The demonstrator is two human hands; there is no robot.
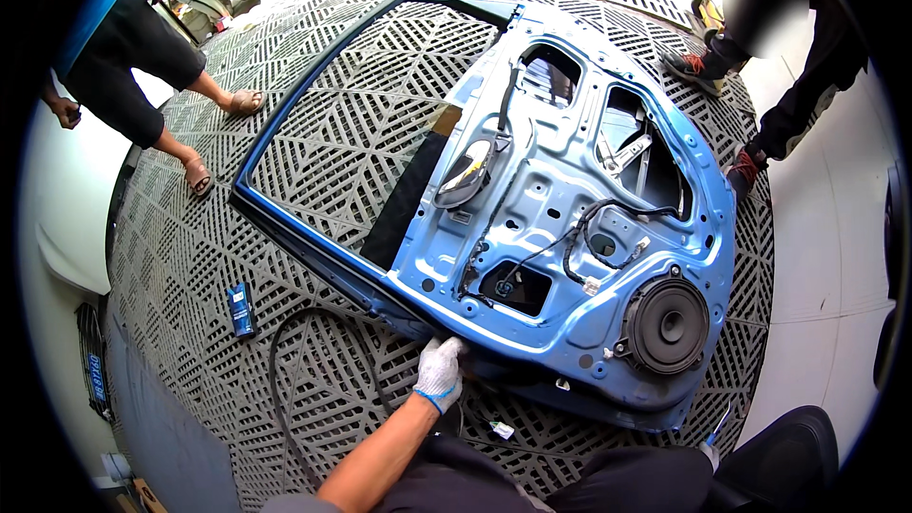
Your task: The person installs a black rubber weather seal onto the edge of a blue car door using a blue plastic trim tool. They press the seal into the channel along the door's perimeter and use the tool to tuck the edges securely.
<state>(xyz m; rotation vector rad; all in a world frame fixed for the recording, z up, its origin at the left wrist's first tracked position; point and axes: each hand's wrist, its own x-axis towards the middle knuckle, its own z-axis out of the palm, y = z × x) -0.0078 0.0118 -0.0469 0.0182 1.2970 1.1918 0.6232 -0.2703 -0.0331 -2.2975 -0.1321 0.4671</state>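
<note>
A blue car door [560,313] lies flat before me, bare inner side up. Its edge nearest me is held by my left hand [440,375], in a white knit glove with a blue cuff; the fingers curl under and are partly hidden. Beyond my right knee, only a bit of my gloved right hand [711,454] shows, closed around a slim tool [723,423] with a metal shaft and some blue at its base. On the door are a round black speaker [668,326], a black wiring harness [577,237] and an inner handle [467,174].
Grey slatted mats [180,256] cover the floor. A blue packet [241,310], a black rubber strip [275,361] and a small white connector [502,429] lie there. One person [123,57] stands far left; another's shoes [693,69] are at far right. A black seat [788,451] is beside me.
</note>
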